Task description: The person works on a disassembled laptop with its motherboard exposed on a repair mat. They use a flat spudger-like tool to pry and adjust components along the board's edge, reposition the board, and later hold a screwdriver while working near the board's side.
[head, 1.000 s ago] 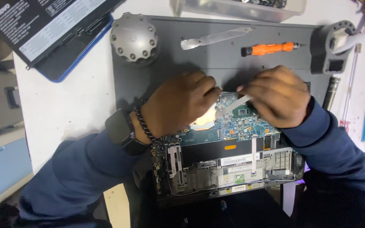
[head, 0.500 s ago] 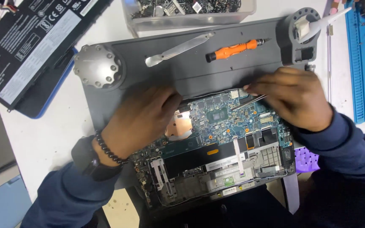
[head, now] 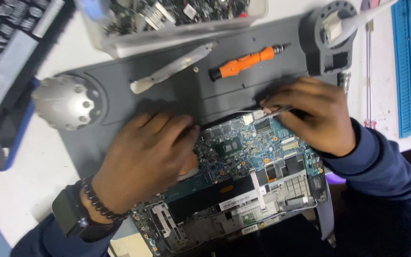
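Blue circuit board [head: 243, 157] lay exposed in an opened laptop on the grey mat [head: 134, 90]. The left hand [head: 143, 162] pressed flat, fingers together, on its left side, while the right hand [head: 315, 114] pinched slim tweezers [head: 274, 112] at a far-edge connector; the work looked like careful, steady disassembly.

head view | from above, facing down | close over circuit board [head: 253, 162]

I see white rectangular sticker [head: 238, 200] on opened laptop's black strip, near bottom centre. Smaller pale label [head: 249, 218] just below it. Far left on desk: black slab [head: 5, 52] with white and grey printed label panels, lying tilted. No screen lit in my view.
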